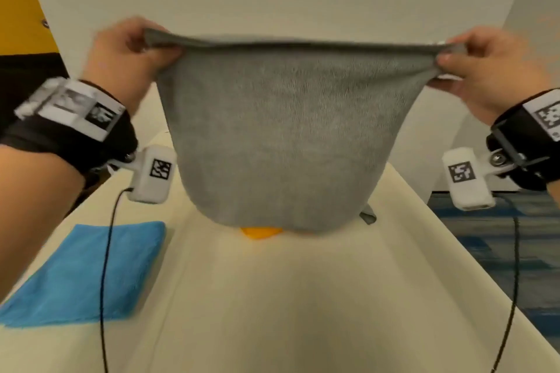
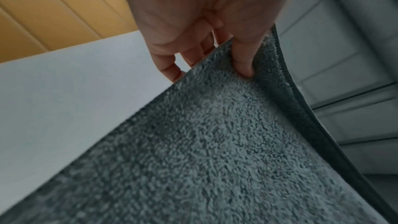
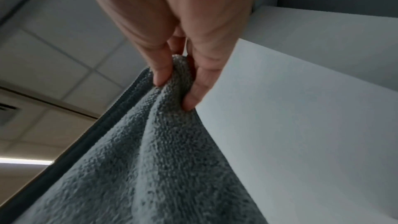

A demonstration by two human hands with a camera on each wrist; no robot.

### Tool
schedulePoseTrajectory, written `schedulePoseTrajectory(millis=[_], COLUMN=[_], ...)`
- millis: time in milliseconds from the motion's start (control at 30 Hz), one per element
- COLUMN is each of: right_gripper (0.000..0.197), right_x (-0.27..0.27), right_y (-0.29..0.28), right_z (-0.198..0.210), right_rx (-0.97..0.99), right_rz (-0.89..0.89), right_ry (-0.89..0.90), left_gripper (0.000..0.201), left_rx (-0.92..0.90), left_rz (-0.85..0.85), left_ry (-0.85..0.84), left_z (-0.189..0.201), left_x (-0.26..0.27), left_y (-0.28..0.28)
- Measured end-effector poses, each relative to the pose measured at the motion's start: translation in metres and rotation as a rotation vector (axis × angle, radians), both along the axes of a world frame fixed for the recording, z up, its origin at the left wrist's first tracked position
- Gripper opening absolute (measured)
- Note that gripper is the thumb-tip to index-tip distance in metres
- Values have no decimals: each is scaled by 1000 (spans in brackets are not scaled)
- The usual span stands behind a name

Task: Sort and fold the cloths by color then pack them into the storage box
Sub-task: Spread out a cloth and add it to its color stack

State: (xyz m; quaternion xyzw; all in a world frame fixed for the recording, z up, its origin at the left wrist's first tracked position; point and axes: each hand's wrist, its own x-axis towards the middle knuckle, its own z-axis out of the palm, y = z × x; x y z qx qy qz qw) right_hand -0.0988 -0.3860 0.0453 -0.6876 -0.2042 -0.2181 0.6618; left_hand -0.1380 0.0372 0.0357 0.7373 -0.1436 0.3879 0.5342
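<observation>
White table [image 1: 272, 297], gray cloth [image 1: 288, 136] hiding orange cloth [image 1: 260, 232]

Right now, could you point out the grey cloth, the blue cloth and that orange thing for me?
grey cloth [image 1: 291, 130]: head view, middle of the hanging panel.
blue cloth [image 1: 88, 275]: head view, middle of its flat top, lying on the table.
orange thing [image 1: 260, 232]: head view, the sliver showing under the grey cloth's lower edge.

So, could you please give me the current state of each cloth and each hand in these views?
grey cloth: unfolded, held up by its top corners, hanging over the table.
blue cloth: folded, flat on the table.
orange cloth: mostly hidden behind the grey cloth; state unclear.
left hand: pinches the grey cloth's corner.
right hand: pinches the opposite corner.
</observation>
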Motion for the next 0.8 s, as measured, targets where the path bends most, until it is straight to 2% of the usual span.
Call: schedulePoseTrajectory(millis=[67,100,167,233,267,300,333,367,433,500,533,600,700,767,800], right_gripper=[24,20,12,12,12,26,39,43,36,20,13,17,12,14,15], right_x=[-18,-29,-48,-65,-74,-81,-86,-93,-101,-106,-107,-102,-90,-76,-68], right_y=[-4,-8,-21,-37,-46,-54,-62,-67,-75,-70,-66,-60,-46,-35,-29], right_z=[6,4,-14,-50,-72,-95,-119,-141,-174,-185,-186,-182,-174,-176,-178], right_rx=[4,-15,-108,-303,-454,-622,-777,-882,-959,-957,-942,-922,-959,-945,-927], right_rz=[48,85,140,137,138,175,252,342,462,541,580,568,435,335,289], right_ry=[-82,-95,-82,-22,47,152,286,438,658,795,847,901,826,766,753], left_gripper=[9,13,27,29,24,18,17,21,28,21,18,17,12,3,8], left_rx=[41,86,200,361,468,553,579,604,687,762,769,709,568,515,471], left_rz=[-45,-61,-72,-137,-207,-303,-402,-471,-525,-573,-594,-658,-752,-740,-718], left_ry=[-85,-89,35,250,363,488,620,750,922,1025,1076,1151,1230,1239,1238], left_z=[13,12,-7,-47,-70,-94,-117,-138,-173,-196,-200,-198,-184,-177,-176], left_x=[-12,-20,-37,-59,-72,-85,-99,-111,-124,-130,-131,-128,-116,-106,-100], left_y=[11,20,41,55,55,52,46,42,39,40,38,35,31,29,29])
